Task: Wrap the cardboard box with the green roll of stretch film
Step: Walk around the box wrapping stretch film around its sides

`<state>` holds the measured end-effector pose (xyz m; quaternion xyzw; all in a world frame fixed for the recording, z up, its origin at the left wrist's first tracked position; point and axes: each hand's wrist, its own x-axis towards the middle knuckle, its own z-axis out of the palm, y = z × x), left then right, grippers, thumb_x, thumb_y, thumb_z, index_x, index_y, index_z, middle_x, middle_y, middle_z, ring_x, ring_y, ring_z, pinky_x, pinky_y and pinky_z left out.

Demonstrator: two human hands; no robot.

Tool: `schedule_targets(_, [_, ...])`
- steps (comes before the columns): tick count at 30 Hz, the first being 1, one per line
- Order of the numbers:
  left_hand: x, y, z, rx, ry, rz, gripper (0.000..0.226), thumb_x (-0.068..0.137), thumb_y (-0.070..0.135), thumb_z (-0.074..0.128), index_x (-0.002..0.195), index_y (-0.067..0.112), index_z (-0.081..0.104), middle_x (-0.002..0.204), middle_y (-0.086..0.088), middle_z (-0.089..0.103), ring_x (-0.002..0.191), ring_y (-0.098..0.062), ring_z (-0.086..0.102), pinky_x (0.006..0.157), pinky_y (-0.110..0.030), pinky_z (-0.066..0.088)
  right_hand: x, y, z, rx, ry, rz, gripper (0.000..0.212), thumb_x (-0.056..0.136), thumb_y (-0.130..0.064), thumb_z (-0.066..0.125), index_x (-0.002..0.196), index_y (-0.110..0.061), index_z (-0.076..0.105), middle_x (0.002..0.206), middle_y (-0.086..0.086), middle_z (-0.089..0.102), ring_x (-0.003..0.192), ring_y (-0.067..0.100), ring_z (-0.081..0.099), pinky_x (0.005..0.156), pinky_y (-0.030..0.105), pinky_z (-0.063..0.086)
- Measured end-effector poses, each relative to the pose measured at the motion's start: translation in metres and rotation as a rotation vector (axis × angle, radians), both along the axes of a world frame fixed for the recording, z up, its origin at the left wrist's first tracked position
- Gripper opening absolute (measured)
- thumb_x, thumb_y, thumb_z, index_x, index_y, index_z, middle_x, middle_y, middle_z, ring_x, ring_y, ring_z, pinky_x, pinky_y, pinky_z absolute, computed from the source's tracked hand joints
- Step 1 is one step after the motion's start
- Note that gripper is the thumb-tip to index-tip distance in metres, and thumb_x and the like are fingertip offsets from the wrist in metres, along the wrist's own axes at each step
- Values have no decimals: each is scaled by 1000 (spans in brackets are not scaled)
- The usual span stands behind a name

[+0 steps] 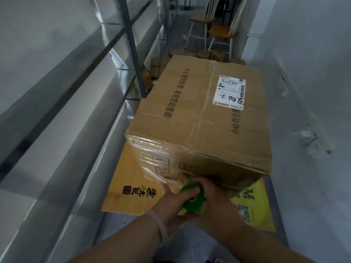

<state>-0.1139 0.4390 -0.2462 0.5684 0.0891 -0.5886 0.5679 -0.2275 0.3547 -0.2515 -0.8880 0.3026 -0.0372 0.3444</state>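
Observation:
A large brown cardboard box (201,114) with a white shipping label on top stands on the floor in a narrow aisle. Clear stretch film covers the left part of its near side. Both hands hold the green roll of stretch film (193,200) against the box's lower near face. My left hand (171,202) grips the roll from the left, thumb over its top. From the right, my right hand (210,192) curls its fingers round the roll.
Flattened cardboard (129,179) and a yellow sheet (252,204) lie under the box. Metal shelving (79,103) runs along the left, a white wall (307,92) along the right. Small boxes (157,69) and two wooden chairs (218,33) stand beyond.

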Motion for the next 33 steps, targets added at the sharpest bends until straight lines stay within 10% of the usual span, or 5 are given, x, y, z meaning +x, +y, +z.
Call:
schedule_targets(7, [-65,1,-11,-108,79,361,139,55,15,94,155,45,2,146,-21,47,116,-40,62,89,-51,55,-17,-11,2,53,-98,155,58,65,-32,72,117,-24,47,104,-12,40,104,14,47,75,22,33])
schedule_targets(13, [-95,-6,-5,-112,-9,421,144,46,27,92,154,47,0,156,-10,36,122,-34,59,94,-49,55,-45,-43,1,478,-75,294,86,58,-41,83,125,-47,30,124,-20,48,110,-8,52,90,16,48])
schedule_targets(23, [-134,-32,2,-47,-103,374,120,83,15,76,151,47,-17,147,-7,39,112,-23,52,80,-41,55,-95,-62,-5,266,-185,197,73,56,-35,87,106,-56,38,111,-23,51,103,-6,53,84,14,46])
schedule_targets(33, [-144,-55,4,-78,-110,299,155,43,34,89,145,53,-27,155,-8,35,131,-37,49,105,-55,45,-121,-90,12,326,-150,207,73,52,-47,80,118,-39,49,113,-16,58,105,4,59,86,28,52])
